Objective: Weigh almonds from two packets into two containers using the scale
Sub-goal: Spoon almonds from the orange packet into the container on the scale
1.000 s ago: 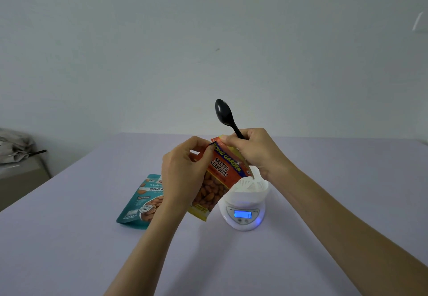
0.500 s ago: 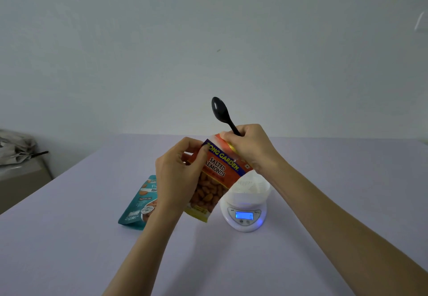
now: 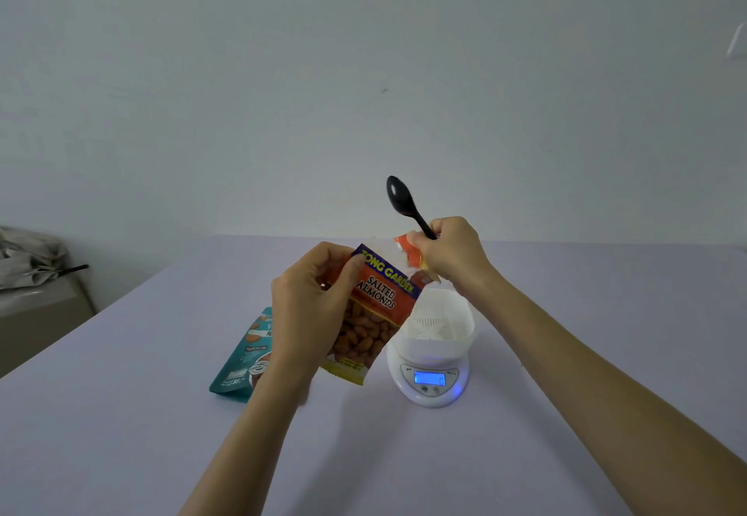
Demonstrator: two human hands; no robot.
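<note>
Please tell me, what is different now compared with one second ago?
The right hand, also holding the black spoon, has torn the salted almonds packet open at the top and pulled the torn strip to the right. The left hand still grips the packet. The teal packet, scale and white container stayed in place.

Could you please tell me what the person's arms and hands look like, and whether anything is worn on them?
The left hand and right hand are bare: no gloves, rings, watch or bracelet show. No sleeve is in view either; both arms are uncovered down to the picture's lower edge.
</note>
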